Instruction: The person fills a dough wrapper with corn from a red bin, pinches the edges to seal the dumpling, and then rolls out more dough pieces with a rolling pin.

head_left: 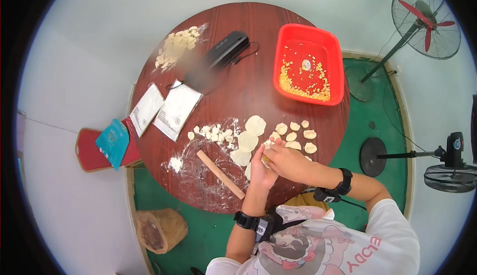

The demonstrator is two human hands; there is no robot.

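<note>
Head view: gripping a filled dough wrapper, partly hidden, between cupped left hand and right hand, right fingers pressed together at its upper edge, above the near part of the round table. Inside the red basin, yellow filling gathered mostly along the near side. Close to the near rim, rolling pin. Beside the hands, flat dough rounds and shaped dumplings; between these and the basin, a strip of wood showing.

Dressed in a white short-sleeved T-shirt with pink cartoon print and red lettering; wearing two boxy black wrist modules
</note>
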